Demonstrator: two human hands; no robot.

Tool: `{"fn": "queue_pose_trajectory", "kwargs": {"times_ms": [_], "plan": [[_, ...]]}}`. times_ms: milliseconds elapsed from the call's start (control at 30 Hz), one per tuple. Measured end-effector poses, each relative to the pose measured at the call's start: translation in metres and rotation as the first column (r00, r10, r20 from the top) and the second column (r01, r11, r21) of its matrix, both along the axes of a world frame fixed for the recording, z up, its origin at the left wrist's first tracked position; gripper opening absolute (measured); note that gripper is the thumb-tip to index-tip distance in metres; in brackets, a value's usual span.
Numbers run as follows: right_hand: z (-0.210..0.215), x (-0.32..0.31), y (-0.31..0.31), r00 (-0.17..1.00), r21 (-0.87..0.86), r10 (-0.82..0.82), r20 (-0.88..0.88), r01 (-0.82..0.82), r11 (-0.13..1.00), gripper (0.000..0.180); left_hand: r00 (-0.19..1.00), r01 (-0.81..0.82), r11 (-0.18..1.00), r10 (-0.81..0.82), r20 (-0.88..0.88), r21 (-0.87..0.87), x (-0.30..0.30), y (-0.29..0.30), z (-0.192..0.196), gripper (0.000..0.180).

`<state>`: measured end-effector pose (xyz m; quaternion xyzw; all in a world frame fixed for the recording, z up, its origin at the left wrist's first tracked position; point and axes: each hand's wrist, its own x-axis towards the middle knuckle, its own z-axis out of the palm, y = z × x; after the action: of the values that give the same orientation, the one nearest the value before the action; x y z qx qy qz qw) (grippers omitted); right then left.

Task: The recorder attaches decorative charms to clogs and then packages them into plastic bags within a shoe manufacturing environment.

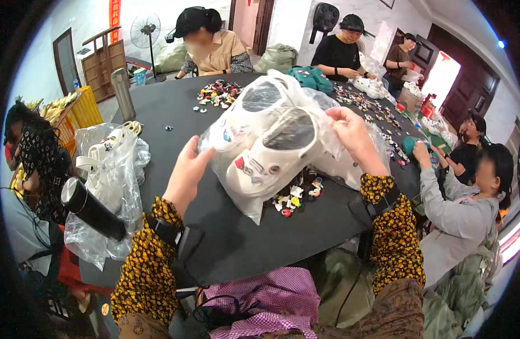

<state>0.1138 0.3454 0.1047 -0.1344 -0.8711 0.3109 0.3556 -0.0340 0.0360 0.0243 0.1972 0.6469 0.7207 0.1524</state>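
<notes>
A clear plastic bag (251,206) with a pair of white clogs (277,144) inside is held up above the dark table, between my hands. Small colourful charms decorate the clogs. My left hand (186,175) grips the bag's left edge between thumb and fingers. At the upper right of the bag, my right hand (356,135) pinches the plastic, its fingertips partly covered. Below the bag lies a small pile of loose shoe charms (297,198). More bagged white shoes lie behind and to the right of it.
On the left of the table (243,243) are another bag of white clogs (107,164), a black bottle (93,209) and a grey tumbler (122,93). Charm piles (219,93) spread across the far side and right. Several people sit around the table; one handles a teal clog (410,146).
</notes>
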Motion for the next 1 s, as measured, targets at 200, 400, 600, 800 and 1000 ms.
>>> {"fn": "queue_pose_trajectory", "kwargs": {"times_ms": [200,400,600,800,1000], "plan": [[0.000,0.010,0.000,0.996,-0.012,0.009,0.091,-0.008,1.000,0.030,0.960,0.159,0.980,-0.182,-0.212,-0.122,0.010,0.016,-0.026,0.078],[-0.004,0.023,0.001,0.994,-0.213,0.038,0.098,-0.016,0.977,0.033,0.903,0.178,0.901,-0.309,-0.298,-0.395,0.022,0.032,-0.057,0.075],[-0.001,0.042,-0.012,0.994,-0.372,0.112,-0.009,-0.107,0.922,0.036,0.902,0.080,0.816,-0.304,-0.306,-0.573,0.023,0.031,-0.057,0.053],[-0.006,0.047,-0.012,0.990,-0.441,0.127,-0.053,-0.137,0.887,0.035,0.965,0.263,0.937,-0.253,0.073,-0.230,0.015,0.022,-0.042,0.017],[-0.020,0.060,-0.038,0.938,-0.550,0.344,-0.036,-0.306,0.777,0.031,1.000,0.007,1.000,-0.007,-0.014,-0.022,-0.041,-0.015,-0.020,0.008]]}}
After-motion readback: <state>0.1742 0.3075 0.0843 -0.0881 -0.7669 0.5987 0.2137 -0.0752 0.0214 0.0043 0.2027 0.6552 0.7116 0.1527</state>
